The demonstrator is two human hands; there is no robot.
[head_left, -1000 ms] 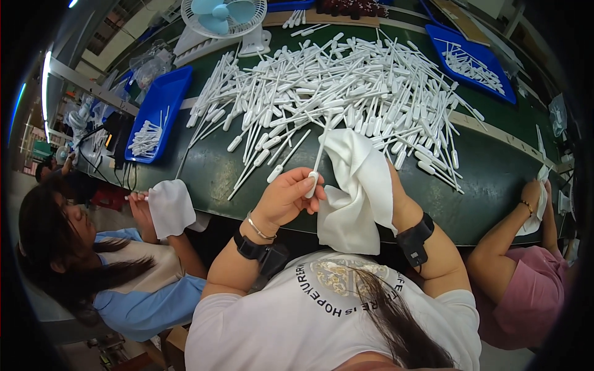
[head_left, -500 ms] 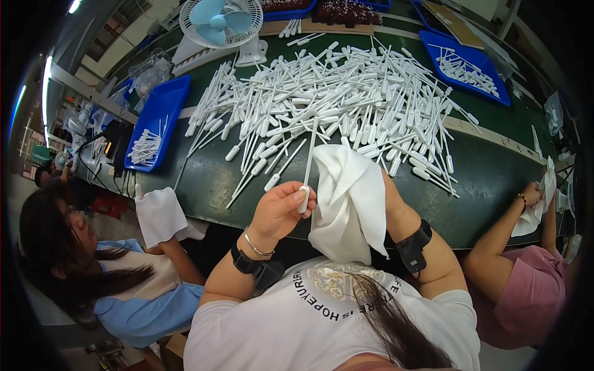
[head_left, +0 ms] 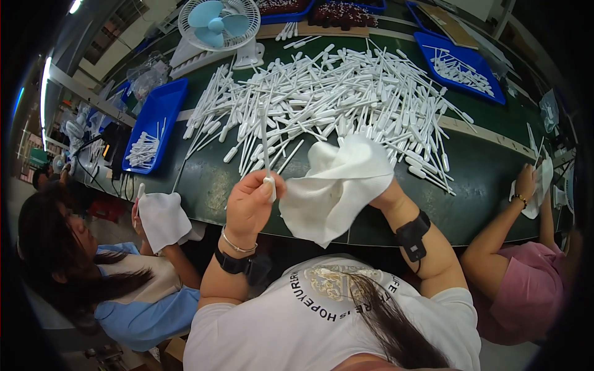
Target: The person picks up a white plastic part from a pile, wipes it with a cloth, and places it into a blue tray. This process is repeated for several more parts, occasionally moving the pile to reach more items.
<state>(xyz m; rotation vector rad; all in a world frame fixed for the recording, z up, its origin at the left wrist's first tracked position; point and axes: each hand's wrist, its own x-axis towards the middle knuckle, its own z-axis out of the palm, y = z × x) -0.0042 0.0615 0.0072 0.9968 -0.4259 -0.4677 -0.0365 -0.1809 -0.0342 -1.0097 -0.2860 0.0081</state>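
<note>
My left hand (head_left: 252, 199) pinches a white plastic stick (head_left: 265, 145) by its wider, rounded handle end, with the thin shaft pointing up and away. To the right of it, my right hand (head_left: 387, 193) grips a white cloth (head_left: 337, 195); the cloth drapes over most of its fingers. A gap separates the cloth from the stick. Beyond both hands, a broad pile of similar white sticks (head_left: 346, 93) covers the middle of the dark green table (head_left: 213, 185).
Blue trays with white sticks stand at the left (head_left: 162, 117) and far right (head_left: 461, 68). A light-blue fan (head_left: 216, 25) is at the back left. Co-workers with white cloths sit on my left (head_left: 164, 219) and right (head_left: 537, 188).
My left hand has moved left with the stick. The cloth has swung left and spread out as my right hand shifted slightly, away from the stick.
</note>
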